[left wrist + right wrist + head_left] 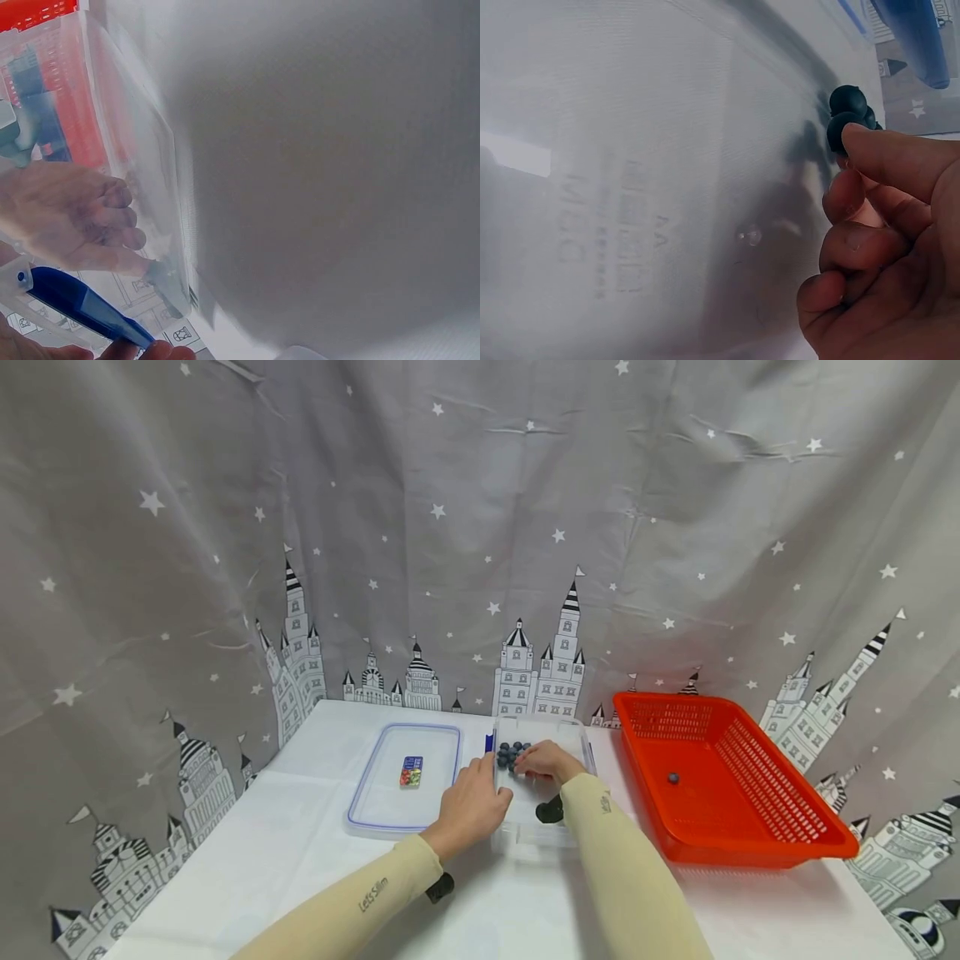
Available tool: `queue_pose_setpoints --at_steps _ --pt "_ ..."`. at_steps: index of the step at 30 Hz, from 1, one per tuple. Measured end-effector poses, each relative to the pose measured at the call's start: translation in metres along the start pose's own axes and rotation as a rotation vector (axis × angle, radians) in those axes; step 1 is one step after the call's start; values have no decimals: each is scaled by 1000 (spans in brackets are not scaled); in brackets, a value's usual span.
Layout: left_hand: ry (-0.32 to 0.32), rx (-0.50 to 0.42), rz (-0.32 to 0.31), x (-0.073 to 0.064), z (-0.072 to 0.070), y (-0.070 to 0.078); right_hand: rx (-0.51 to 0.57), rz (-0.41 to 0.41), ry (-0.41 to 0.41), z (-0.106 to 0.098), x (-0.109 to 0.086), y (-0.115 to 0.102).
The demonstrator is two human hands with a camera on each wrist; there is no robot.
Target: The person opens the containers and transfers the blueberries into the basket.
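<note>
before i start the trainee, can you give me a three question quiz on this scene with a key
1. Which hand is at the cluster of berries in the box: a) left, b) right, c) neither?
2. True or false: the lid lies left of the box in the head view.
3. How many berries show in the basket?

Key:
1. b, the right hand.
2. True.
3. One.

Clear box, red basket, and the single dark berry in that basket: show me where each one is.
Clear box (547, 731), head view: on the inside of its far wall.
Red basket (723, 789), head view: on its bare floor.
Single berry (673, 777), head view: on the middle of its visible side.
</note>
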State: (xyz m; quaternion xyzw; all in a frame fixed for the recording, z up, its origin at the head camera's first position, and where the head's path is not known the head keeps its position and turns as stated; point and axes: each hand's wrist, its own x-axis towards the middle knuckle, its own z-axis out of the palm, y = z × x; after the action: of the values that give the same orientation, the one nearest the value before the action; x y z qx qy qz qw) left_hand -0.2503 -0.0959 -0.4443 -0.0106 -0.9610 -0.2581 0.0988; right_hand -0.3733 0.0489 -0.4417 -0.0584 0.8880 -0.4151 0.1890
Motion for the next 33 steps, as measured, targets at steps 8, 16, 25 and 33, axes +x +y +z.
queue_pose_setpoints --at_steps 8,16,25,33 --pt "-3 0 -4 -1 2 0 -1 -44 -29 -7 -1 0" --pt "-16 -1 -14 1 0 1 40 -82 -27 -20 -7 -12" --pt "-22 -5 -26 2 -2 2 86 -114 -48 -37 -9 -26" --pt "-27 0 -31 1 -1 1 63 -109 -19 -54 -14 -32"
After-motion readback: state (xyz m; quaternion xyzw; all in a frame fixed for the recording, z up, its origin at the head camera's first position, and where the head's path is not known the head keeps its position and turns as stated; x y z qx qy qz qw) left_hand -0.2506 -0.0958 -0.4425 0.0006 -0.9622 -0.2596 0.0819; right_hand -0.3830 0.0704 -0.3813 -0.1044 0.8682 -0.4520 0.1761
